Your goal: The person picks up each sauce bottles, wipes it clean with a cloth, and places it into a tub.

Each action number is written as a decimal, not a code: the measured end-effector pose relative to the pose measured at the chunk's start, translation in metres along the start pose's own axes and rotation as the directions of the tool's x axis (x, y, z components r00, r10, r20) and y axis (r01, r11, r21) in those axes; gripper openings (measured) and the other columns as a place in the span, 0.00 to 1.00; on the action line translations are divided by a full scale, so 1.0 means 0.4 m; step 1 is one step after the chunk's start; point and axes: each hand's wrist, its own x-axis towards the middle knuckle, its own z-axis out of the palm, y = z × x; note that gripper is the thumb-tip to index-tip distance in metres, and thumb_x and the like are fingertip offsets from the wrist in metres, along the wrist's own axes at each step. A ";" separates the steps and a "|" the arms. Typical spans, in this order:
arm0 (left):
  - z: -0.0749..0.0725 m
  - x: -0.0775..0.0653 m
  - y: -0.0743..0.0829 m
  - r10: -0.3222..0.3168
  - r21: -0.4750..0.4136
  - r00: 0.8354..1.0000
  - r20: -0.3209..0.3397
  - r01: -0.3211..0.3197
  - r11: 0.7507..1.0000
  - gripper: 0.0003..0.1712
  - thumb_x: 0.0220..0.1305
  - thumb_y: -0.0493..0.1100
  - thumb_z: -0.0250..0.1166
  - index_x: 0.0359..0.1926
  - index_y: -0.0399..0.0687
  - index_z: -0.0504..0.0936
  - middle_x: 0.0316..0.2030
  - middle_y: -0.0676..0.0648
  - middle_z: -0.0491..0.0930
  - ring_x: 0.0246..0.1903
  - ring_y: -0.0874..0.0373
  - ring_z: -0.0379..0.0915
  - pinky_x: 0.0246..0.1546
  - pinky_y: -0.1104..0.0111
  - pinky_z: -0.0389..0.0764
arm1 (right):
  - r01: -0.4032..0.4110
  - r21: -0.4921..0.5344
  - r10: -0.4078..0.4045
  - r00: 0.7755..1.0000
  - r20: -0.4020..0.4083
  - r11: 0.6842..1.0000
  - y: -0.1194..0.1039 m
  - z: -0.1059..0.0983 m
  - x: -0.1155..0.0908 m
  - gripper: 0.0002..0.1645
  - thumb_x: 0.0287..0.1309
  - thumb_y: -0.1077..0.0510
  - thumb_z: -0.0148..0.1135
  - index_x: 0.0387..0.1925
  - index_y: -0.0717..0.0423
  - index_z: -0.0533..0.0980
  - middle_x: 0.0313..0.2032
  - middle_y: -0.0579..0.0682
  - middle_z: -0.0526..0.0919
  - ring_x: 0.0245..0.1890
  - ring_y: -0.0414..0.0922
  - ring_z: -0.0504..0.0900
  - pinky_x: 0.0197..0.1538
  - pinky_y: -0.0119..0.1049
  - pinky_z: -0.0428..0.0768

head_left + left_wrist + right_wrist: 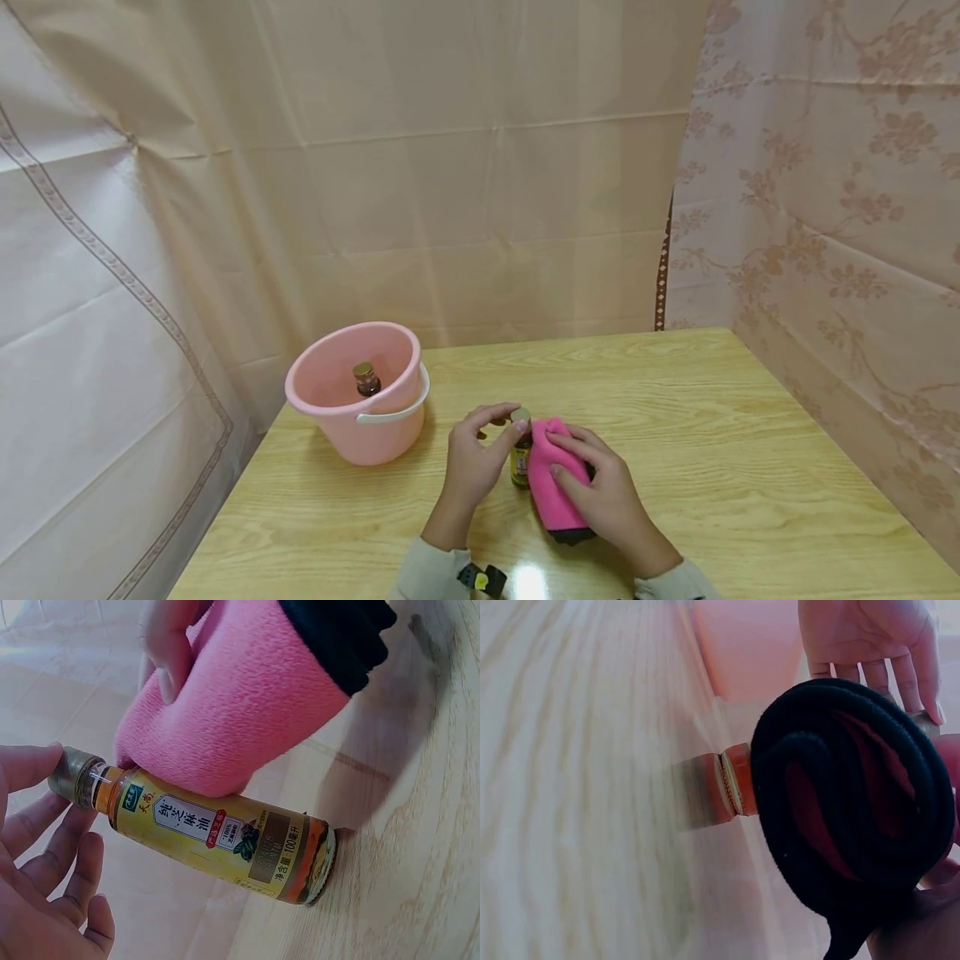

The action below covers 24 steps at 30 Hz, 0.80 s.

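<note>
A small sesame oil bottle (217,832) with a yellow label and gold cap (75,776) stands upright on the table. My left hand (474,458) pinches the cap between thumb and finger, its other fingers loosely bent beside the neck. A folded, fluffy pink cloth (551,483) with a black edge (855,802) is in my right hand (606,492), fingers and thumb curled around it. The cloth touches the bottle's right side and, in the left wrist view, covers part of the label's upper edge. In the right wrist view the cloth hides most of the bottle.
At the left of the wooden table (720,433) stands a pink bucket (375,437) with a white handle (397,414). Inside it is another dark bottle (367,382) with a gold cap. Curtains (450,208) hang behind and on both sides.
</note>
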 end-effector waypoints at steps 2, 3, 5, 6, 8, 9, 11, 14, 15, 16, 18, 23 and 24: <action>-0.001 0.000 0.001 -0.004 -0.001 1.000 0.002 0.004 1.000 0.15 0.64 0.55 0.74 0.50 0.60 0.90 0.44 0.59 0.87 0.48 0.54 0.79 0.49 0.58 0.66 | -0.011 -0.019 0.011 1.000 0.002 1.000 -0.001 0.000 0.000 0.26 0.62 0.61 0.72 0.60 0.40 0.82 0.67 0.47 0.77 0.65 0.49 0.78 0.56 0.32 0.81; -0.001 0.000 0.002 -0.005 -0.001 1.000 0.003 0.005 1.000 0.15 0.65 0.55 0.74 0.50 0.60 0.90 0.44 0.59 0.87 0.48 0.54 0.79 0.49 0.57 0.66 | -0.014 -0.028 0.014 1.000 0.003 1.000 -0.001 0.000 0.000 0.26 0.62 0.62 0.72 0.60 0.40 0.83 0.67 0.48 0.77 0.65 0.50 0.78 0.56 0.32 0.81; -0.001 0.000 0.002 -0.009 -0.002 1.000 0.005 0.009 1.000 0.15 0.65 0.55 0.73 0.50 0.60 0.90 0.44 0.59 0.87 0.48 0.54 0.79 0.49 0.56 0.66 | -0.016 -0.047 0.016 1.000 0.005 0.999 -0.001 0.000 0.000 0.26 0.62 0.62 0.72 0.60 0.41 0.83 0.67 0.48 0.77 0.65 0.50 0.78 0.57 0.32 0.81; -0.001 0.000 0.002 -0.010 -0.004 1.000 0.006 0.010 1.000 0.15 0.65 0.55 0.73 0.50 0.60 0.90 0.44 0.59 0.87 0.48 0.54 0.79 0.49 0.56 0.66 | -0.018 -0.055 0.018 1.000 0.006 0.998 -0.001 0.000 0.000 0.26 0.62 0.62 0.72 0.60 0.41 0.83 0.67 0.48 0.77 0.65 0.50 0.78 0.57 0.33 0.81; -0.001 0.000 0.001 -0.010 -0.004 1.000 0.006 0.010 1.000 0.15 0.65 0.54 0.73 0.50 0.59 0.90 0.44 0.58 0.87 0.48 0.54 0.79 0.49 0.55 0.67 | -0.022 -0.069 0.022 1.000 0.007 0.997 -0.001 0.000 0.001 0.26 0.61 0.63 0.72 0.60 0.42 0.83 0.66 0.48 0.77 0.65 0.50 0.78 0.57 0.34 0.81; -0.002 0.000 0.001 -0.010 -0.005 1.000 0.006 0.010 1.000 0.15 0.65 0.54 0.73 0.50 0.59 0.90 0.44 0.58 0.87 0.48 0.54 0.79 0.50 0.54 0.67 | -0.024 -0.074 0.025 1.000 0.007 0.997 -0.001 0.000 0.001 0.26 0.61 0.63 0.72 0.60 0.42 0.83 0.66 0.49 0.78 0.65 0.51 0.78 0.57 0.34 0.81; -0.001 0.000 -0.001 -0.009 -0.006 1.000 0.006 0.010 1.000 0.15 0.65 0.54 0.73 0.50 0.59 0.90 0.44 0.58 0.87 0.48 0.54 0.79 0.50 0.54 0.67 | -0.039 -0.081 0.040 0.999 0.010 0.996 -0.002 0.001 0.002 0.26 0.61 0.63 0.72 0.59 0.42 0.83 0.66 0.48 0.78 0.65 0.51 0.78 0.57 0.35 0.81; -0.001 0.000 -0.002 -0.009 -0.007 1.000 0.007 0.009 1.000 0.15 0.65 0.55 0.73 0.50 0.60 0.90 0.44 0.59 0.87 0.48 0.54 0.79 0.50 0.54 0.67 | -0.072 -0.094 0.074 0.997 0.018 0.993 -0.002 0.001 0.004 0.25 0.61 0.63 0.72 0.59 0.43 0.84 0.66 0.48 0.78 0.66 0.51 0.78 0.57 0.37 0.81; -0.001 0.000 -0.001 -0.009 -0.006 1.000 0.007 0.009 1.000 0.15 0.65 0.55 0.73 0.50 0.60 0.90 0.44 0.59 0.87 0.48 0.54 0.79 0.50 0.53 0.67 | -0.084 -0.103 0.087 0.996 0.022 0.991 -0.001 0.001 0.005 0.25 0.61 0.63 0.72 0.59 0.43 0.84 0.66 0.47 0.78 0.66 0.50 0.78 0.58 0.38 0.81; -0.001 0.000 -0.001 -0.010 -0.005 1.000 0.007 0.010 1.000 0.15 0.65 0.55 0.73 0.50 0.60 0.90 0.44 0.59 0.87 0.48 0.54 0.79 0.49 0.54 0.67 | -0.094 -0.112 0.097 0.995 0.025 0.989 0.000 0.001 0.006 0.25 0.61 0.63 0.72 0.58 0.43 0.84 0.65 0.46 0.79 0.66 0.50 0.78 0.58 0.38 0.80; -0.001 -0.001 0.001 -0.011 -0.005 1.000 0.008 0.011 1.000 0.15 0.65 0.55 0.73 0.50 0.60 0.90 0.44 0.59 0.87 0.48 0.54 0.79 0.49 0.54 0.67 | -0.110 -0.131 0.115 0.993 0.032 0.985 0.002 0.001 0.006 0.24 0.61 0.63 0.72 0.58 0.42 0.84 0.65 0.46 0.79 0.65 0.49 0.78 0.58 0.39 0.80; 0.000 -0.001 0.002 -0.013 -0.007 1.000 0.009 0.013 1.000 0.15 0.65 0.55 0.73 0.50 0.59 0.90 0.44 0.58 0.87 0.48 0.54 0.79 0.49 0.54 0.68 | -0.140 -0.170 0.149 0.988 0.039 0.975 0.006 0.002 0.004 0.25 0.60 0.62 0.73 0.58 0.43 0.84 0.65 0.47 0.79 0.64 0.49 0.78 0.57 0.41 0.80; 0.000 -0.001 0.002 -0.013 -0.008 1.000 0.010 0.013 1.000 0.15 0.65 0.55 0.73 0.50 0.59 0.90 0.44 0.59 0.87 0.48 0.54 0.79 0.49 0.54 0.68 | -0.145 -0.178 0.155 0.987 0.041 0.973 0.006 0.003 0.004 0.25 0.60 0.62 0.72 0.58 0.43 0.84 0.65 0.47 0.79 0.65 0.49 0.78 0.58 0.43 0.79</action>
